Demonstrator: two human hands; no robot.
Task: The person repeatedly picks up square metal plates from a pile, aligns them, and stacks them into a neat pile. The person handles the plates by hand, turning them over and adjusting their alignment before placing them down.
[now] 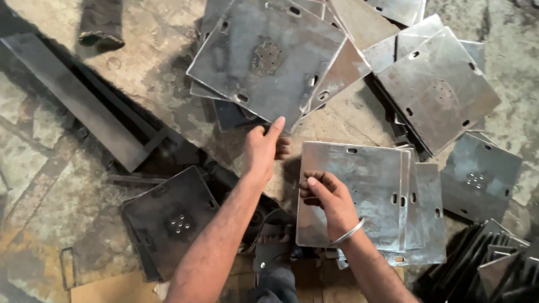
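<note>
My right hand (331,199) has its fingers clamped on the left edge of a square steel plate (359,191). The plate is grey and dull, with rounded corners and small slots near its rim, and it tops a short stack on the floor (62,185). My left hand (263,150) reaches toward a tilted plate pile (266,56), fingers loosely apart, forefinger touching its lowest corner.

Rough, stained concrete floor (50,191) w/ patchy grime; dark steel channel beam (73,95) lies diagonally up-left of the grip; dim, flat light.
</note>
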